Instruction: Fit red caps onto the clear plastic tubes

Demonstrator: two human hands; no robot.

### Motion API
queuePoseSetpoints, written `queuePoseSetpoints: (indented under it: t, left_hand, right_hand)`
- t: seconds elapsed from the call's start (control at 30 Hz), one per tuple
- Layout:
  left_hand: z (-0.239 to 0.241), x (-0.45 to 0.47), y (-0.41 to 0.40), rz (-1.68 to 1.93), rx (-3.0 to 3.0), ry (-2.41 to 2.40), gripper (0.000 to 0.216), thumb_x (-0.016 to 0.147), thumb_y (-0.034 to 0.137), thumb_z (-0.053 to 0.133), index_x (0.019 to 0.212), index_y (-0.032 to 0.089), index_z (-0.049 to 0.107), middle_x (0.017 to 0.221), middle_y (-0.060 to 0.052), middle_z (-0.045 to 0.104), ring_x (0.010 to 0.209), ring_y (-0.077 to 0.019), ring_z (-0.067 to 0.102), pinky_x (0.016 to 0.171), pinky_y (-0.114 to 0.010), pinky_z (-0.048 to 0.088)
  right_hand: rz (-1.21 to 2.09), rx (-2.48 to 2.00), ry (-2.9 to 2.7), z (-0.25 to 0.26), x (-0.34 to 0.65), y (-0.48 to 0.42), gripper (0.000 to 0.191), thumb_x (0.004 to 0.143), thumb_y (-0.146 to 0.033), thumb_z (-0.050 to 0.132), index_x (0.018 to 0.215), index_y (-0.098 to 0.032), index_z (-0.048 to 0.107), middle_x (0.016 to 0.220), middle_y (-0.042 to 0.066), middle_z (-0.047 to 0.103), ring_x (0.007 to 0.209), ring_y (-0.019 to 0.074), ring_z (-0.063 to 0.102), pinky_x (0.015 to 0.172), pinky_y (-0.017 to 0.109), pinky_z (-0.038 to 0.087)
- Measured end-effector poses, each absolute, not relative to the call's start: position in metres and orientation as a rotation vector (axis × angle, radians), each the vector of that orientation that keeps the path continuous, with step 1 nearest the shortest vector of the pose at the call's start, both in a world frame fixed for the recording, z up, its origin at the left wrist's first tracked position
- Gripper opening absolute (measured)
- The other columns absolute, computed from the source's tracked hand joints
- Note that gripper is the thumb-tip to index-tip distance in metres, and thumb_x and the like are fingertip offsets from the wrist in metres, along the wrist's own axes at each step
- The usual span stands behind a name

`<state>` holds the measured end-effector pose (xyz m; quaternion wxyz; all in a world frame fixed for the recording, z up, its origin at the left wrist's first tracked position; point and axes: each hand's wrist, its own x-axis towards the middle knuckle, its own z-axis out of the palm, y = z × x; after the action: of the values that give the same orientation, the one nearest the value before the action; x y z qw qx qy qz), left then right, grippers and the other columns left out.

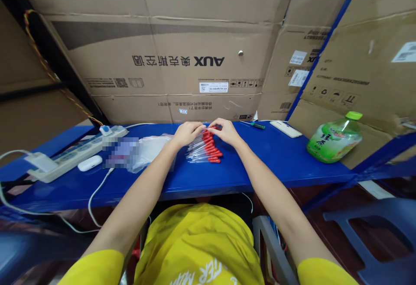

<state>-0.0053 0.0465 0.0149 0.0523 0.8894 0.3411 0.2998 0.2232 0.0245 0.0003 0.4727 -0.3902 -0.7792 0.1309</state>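
A row of glass droppers lies on the blue tabletop, clear tubes to the left and red rubber bulbs to the right. Both my hands meet over the far end of this row. My right hand pinches a dropper by its red bulb, with a bit of red showing between thumb and fingers. From the other side, my left hand has its fingertips pressed together near the tube side; what lies between them is too small to make out. Left of the droppers is a clear plastic bag.
A power strip with white cables and a white earbud case lie at left. On the right are a green screwdriver, a white phone and a green drink bottle. Cardboard walls the back.
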Motion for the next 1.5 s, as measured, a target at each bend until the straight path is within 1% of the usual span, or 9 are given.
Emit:
queuePoseSetpoints:
  t: [0.13,0.33,0.53,0.63,0.77,0.9,1.13,1.4,1.5]
  left_hand:
    - [0.008,-0.011,0.055,1.024,2.675,1.139,0.044,0.108,0.044,0.038,0.100,0.018,0.073,0.104,-0.010,0.076,0.095,-0.0220,0.066,0.080,-0.029,0.043]
    - [-0.004,-0.015,0.065,0.886,2.646,1.340,0.030,0.103,0.036,0.047,0.106,0.020,0.072,0.104,-0.008,0.076,0.093,-0.0230,0.067,0.084,-0.031,0.048]
    - [-0.012,-0.014,0.071,0.829,2.651,1.456,0.029,0.102,0.031,0.047,0.107,0.018,0.073,0.107,-0.011,0.073,0.103,-0.0260,0.066,0.095,-0.036,0.049]
    - [-0.017,-0.016,0.076,0.821,2.636,1.478,0.028,0.101,0.028,0.048,0.108,0.018,0.073,0.111,-0.011,0.073,0.108,-0.0262,0.066,0.098,-0.036,0.049]
    - [-0.021,-0.018,0.081,0.749,2.603,1.513,0.028,0.101,0.026,0.049,0.110,0.019,0.073,0.114,-0.011,0.074,0.107,-0.0246,0.068,0.098,-0.034,0.050]
    - [-0.022,-0.018,0.081,0.686,2.590,1.528,0.025,0.099,0.024,0.053,0.111,0.020,0.074,0.118,-0.008,0.076,0.110,-0.0232,0.069,0.097,-0.030,0.050]
    - [-0.018,-0.017,0.076,0.634,2.512,1.648,0.028,0.100,0.027,0.052,0.118,0.023,0.074,0.118,-0.007,0.078,0.109,-0.0238,0.071,0.089,-0.028,0.051]
    - [-0.014,-0.018,0.075,0.632,2.433,1.725,0.026,0.096,0.032,0.060,0.116,0.024,0.076,0.103,-0.006,0.080,0.099,-0.0231,0.072,0.081,-0.027,0.051]
    - [-0.015,-0.020,0.078,0.584,2.454,1.664,0.026,0.095,0.032,0.061,0.113,0.025,0.079,0.104,-0.005,0.080,0.100,-0.0227,0.072,0.081,-0.026,0.051]
  right_hand:
    - [0.167,-1.099,-1.911,-0.008,0.222,0.034,0.011,0.090,-0.031,0.076,0.090,-0.021,0.080,0.089,0.005,0.072,0.083,0.0197,0.060,0.085,0.034,0.046]
    - [0.175,-1.230,-1.935,-0.017,0.216,0.041,0.009,0.094,-0.028,0.072,0.095,-0.022,0.079,0.093,0.004,0.074,0.091,0.0208,0.060,0.089,0.033,0.044]
    - [0.239,-1.249,-1.899,-0.024,0.213,0.046,0.018,0.096,-0.026,0.069,0.111,-0.024,0.078,0.101,0.004,0.079,0.087,0.0204,0.063,0.088,0.033,0.048]
    - [0.305,-1.194,-1.894,-0.025,0.212,0.048,0.020,0.096,-0.024,0.067,0.113,-0.024,0.078,0.103,0.004,0.080,0.095,0.0214,0.068,0.091,0.034,0.051]
    - [0.410,-1.093,-1.830,-0.022,0.213,0.047,0.023,0.096,-0.018,0.061,0.113,-0.021,0.076,0.111,0.004,0.080,0.102,0.0194,0.073,0.098,0.033,0.053]
    - [0.344,-1.131,-1.724,-0.018,0.222,0.043,0.023,0.096,-0.020,0.058,0.110,-0.020,0.077,0.112,0.006,0.079,0.104,0.0208,0.073,0.097,0.033,0.055]
    - [0.368,-1.260,-1.745,-0.018,0.232,0.042,0.020,0.094,-0.032,0.063,0.096,-0.019,0.079,0.074,0.002,0.074,0.068,0.0185,0.069,0.073,0.029,0.055]
    - [0.358,-1.161,-1.837,-0.025,0.226,0.048,0.020,0.094,-0.022,0.060,0.101,-0.021,0.078,0.090,0.003,0.080,0.084,0.0188,0.074,0.082,0.028,0.054]
    - [0.332,-1.252,-1.799,-0.027,0.230,0.049,0.022,0.096,-0.025,0.058,0.105,-0.023,0.078,0.089,0.002,0.080,0.079,0.0188,0.073,0.080,0.029,0.056]
